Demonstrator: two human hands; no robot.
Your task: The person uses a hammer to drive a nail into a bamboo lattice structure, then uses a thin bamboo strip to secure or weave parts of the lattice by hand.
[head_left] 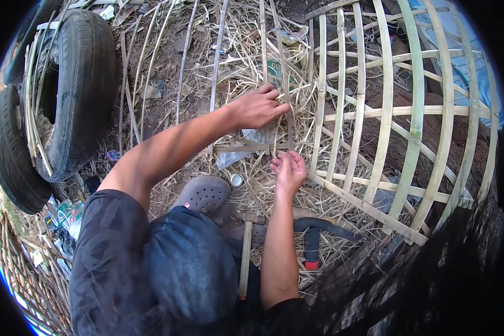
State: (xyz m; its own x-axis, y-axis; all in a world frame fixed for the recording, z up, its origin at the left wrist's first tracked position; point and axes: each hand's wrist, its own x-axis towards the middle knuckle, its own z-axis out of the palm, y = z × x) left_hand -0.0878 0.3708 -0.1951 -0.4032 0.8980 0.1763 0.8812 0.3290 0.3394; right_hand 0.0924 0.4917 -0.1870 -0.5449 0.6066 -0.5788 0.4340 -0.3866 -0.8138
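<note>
Two long bamboo strips (265, 45) run from the far edge down to a short crosspiece (238, 149) in front of me. My left hand (259, 107) is closed over them above the crosspiece, its fingers around the right-hand strip. Just below, at that strip's lower end, my right hand (290, 171) has its fingers pinched together. Whatever sits between those fingertips is too small to make out. Right of my hands stands a lattice panel (385, 112) of woven pale and greenish bamboo strips.
Old tyres (87, 84) stand at the left with thin strips leaning on them. Bamboo shavings (297, 42) litter the ground. Near my clog (203, 194) lies a small round white container (237, 180). A dark tool with a red tip (312, 246) is beside my right forearm.
</note>
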